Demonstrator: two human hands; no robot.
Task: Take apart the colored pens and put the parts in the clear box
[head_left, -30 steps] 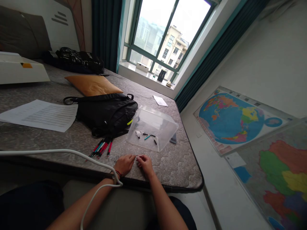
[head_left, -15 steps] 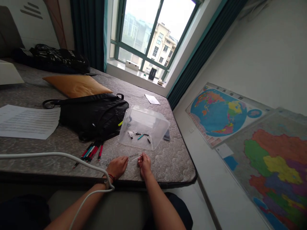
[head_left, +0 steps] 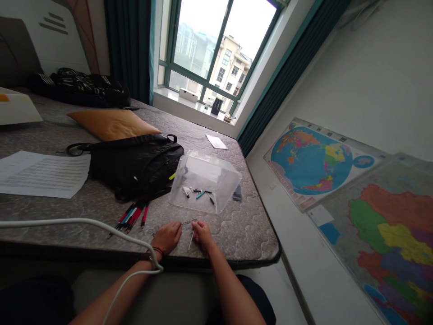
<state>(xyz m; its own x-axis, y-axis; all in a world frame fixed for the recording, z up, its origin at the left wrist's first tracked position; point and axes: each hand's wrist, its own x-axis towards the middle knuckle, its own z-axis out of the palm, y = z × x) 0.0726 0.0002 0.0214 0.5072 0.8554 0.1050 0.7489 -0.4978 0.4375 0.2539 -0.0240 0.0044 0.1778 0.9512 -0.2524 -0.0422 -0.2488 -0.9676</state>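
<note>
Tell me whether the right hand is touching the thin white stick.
Touching: in the head view, the thin white stick ends at the fingertips of the right hand.

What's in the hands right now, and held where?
The right hand pinches a thin pale rod by its upper end, the rest pointing down. The left hand shows nothing held.

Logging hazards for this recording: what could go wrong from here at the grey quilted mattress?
The thin whitish rod by the right hand lies close to the black-piped mattress edge and could roll off. The white cable draped past the left hand might snag the loose red-and-black pens.
</note>
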